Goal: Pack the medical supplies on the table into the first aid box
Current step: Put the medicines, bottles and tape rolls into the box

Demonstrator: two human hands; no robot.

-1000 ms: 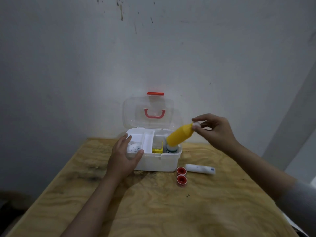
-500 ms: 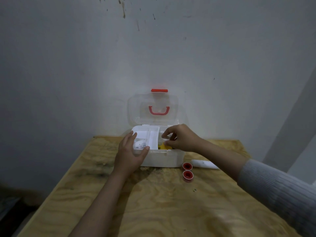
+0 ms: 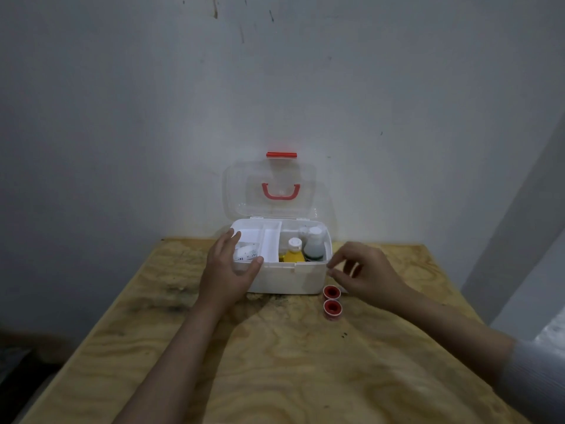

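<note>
Fingers [image 3: 227,240] of the left hand [image 3: 227,272]: spread, draped over the front left corner of the first aid box, thumb laid along its front rim. Fingers [image 3: 336,272] of the right hand [image 3: 367,272]: loosely curled, apart, pinching nothing, poised just right of the box's right front corner.

Desk [image 3: 275,362]: pale plywood with dark smudges, set against a grey wall [image 3: 122,102].

First aid box [image 3: 287,278]: white, standing at the far middle of the desk. Clear lid [image 3: 270,189] raised upright against the wall, with red handle [image 3: 280,191] and red latch [image 3: 281,154].

Contents, right compartment: frosted white bottle [image 3: 313,244], upright; yellow bottle [image 3: 294,254] with white cap, upright, just left of it. Left compartment: white tray [image 3: 270,237] holding a small white printed packet [image 3: 246,252] beneath the left fingers.

Outside the box: two small red-centred rolls [image 3: 332,299], touching one another, on the desk just beside the box's right front corner, below the right hand.
</note>
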